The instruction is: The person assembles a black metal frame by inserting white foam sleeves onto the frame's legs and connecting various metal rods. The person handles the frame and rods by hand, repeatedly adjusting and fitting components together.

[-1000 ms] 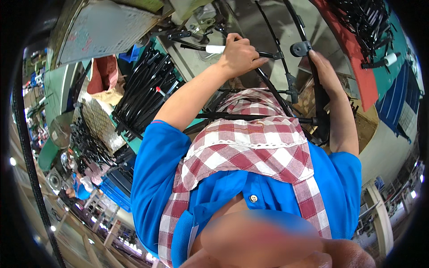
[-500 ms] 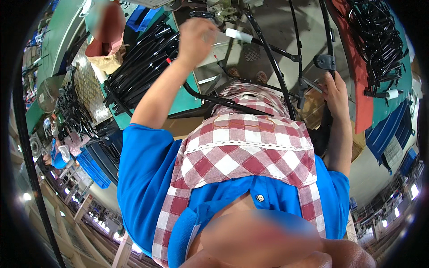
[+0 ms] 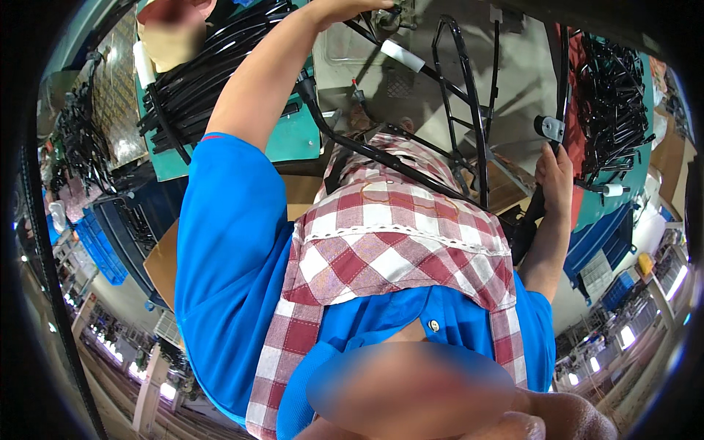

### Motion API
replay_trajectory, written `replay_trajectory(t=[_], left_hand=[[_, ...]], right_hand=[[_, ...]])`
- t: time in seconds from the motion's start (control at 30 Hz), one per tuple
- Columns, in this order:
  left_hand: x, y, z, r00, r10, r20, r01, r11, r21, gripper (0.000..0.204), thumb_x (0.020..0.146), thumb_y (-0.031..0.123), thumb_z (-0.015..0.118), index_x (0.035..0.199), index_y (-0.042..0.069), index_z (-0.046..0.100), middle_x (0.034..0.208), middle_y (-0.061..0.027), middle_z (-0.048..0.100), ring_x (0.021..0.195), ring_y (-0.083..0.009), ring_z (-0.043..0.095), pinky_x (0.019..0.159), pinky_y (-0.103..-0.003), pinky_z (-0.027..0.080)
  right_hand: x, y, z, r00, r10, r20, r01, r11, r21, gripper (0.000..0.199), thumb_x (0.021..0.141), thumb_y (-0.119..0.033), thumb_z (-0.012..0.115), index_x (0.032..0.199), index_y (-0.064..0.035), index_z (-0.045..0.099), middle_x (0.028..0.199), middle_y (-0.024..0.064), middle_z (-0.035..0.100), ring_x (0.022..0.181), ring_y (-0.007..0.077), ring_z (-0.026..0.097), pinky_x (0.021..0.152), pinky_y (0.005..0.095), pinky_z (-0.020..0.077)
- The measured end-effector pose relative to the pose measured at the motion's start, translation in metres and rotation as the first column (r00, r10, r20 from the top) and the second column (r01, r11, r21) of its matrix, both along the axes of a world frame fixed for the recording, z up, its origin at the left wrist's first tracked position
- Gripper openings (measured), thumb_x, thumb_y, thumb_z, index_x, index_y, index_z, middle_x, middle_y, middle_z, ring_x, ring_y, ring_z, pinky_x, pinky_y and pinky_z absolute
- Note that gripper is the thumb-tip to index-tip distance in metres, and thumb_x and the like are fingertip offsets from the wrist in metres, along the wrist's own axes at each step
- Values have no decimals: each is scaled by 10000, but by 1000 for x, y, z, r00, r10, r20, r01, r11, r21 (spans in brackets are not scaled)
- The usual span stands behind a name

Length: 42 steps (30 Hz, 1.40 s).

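Note:
At the top edge my left hand (image 3: 348, 9) reaches out to a metal fixture (image 3: 387, 26), its fingertips by a small black end; the frame cuts off part of the hand, so its grip cannot be made out. My right hand (image 3: 555, 180) is closed round a black metal tube (image 3: 562, 88), just below a black and silver bracket (image 3: 548, 127). Between my arms stands a black tubular frame (image 3: 477, 110) with a crossing bar that carries a white sleeve (image 3: 402, 55). Another bent black tube (image 3: 381, 158) runs across in front of my checked apron (image 3: 396, 220).
A green table (image 3: 293, 139) on the left bears a pile of black tubes (image 3: 235, 44). To the right, many black bent parts (image 3: 612, 103) lie on another green table beside a red strip (image 3: 577, 81). Blue crates (image 3: 103, 246) stand lower left. Another person's blurred head is at the upper left.
My left hand has moved up and to the right, away from the bent tube, to the fixture. The view has shifted; the black frame appears turned. My right hand keeps its hold, slightly lower.

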State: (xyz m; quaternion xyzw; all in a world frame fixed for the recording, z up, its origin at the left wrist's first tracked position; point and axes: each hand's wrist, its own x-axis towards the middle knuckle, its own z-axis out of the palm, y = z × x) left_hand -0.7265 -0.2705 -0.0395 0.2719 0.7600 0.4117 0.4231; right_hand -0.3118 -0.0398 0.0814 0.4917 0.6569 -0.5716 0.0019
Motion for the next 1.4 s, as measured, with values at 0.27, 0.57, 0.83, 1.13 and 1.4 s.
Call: replay_trajectory(t=[0.27, 0.57, 0.83, 1.13, 1.4], left_hand=[[10, 16, 20, 1000, -5, 0, 5, 998, -60, 356, 828, 391, 773, 788, 54, 665, 627, -9, 557, 583, -108, 512, 533, -292, 407], [39, -5, 25, 499, 115, -859, -51, 993, 104, 299, 805, 266, 742, 997, 54, 655, 897, -171, 655, 881, -347, 643, 773, -408, 513], [36, -213, 32, 623, 142, -769, -273, 961, -43, 195, 935, 247, 634, 983, 59, 653, 897, -156, 663, 783, -374, 623, 669, -413, 496], [137, -313, -60, 600, -397, -695, -230, 746, -625, 477, 767, 132, 750, 1209, 124, 570, 1140, -68, 565, 1144, -265, 542, 947, -424, 454], [139, -302, -43, 524, -188, -831, -182, 928, -325, 331, 844, 195, 703, 1143, 151, 567, 1019, -49, 593, 1051, -268, 581, 1003, -451, 398]], right_hand=[[5, 2, -22, 998, -10, 61, 6, 998, 62, 170, 994, -222, 591, 917, -84, 528, 634, -77, 404, 506, 31, 364, 446, 214, 310], [19, 25, -35, 994, 23, 104, -29, 998, 63, 204, 991, -236, 596, 877, -99, 495, 619, -70, 412, 497, 31, 382, 437, 211, 311], [20, 20, -36, 997, -11, 73, 9, 1000, 23, 161, 994, -216, 593, 915, -100, 516, 619, -82, 383, 489, 28, 338, 435, 211, 263], [17, 25, -43, 992, 27, 121, -37, 996, 82, 173, 986, -241, 608, 919, -107, 521, 626, -80, 369, 493, 27, 325, 435, 211, 255], [16, 30, -49, 995, 37, 87, -44, 997, 70, 174, 984, -230, 606, 905, -95, 528, 631, -80, 368, 506, 25, 328, 445, 208, 250]])
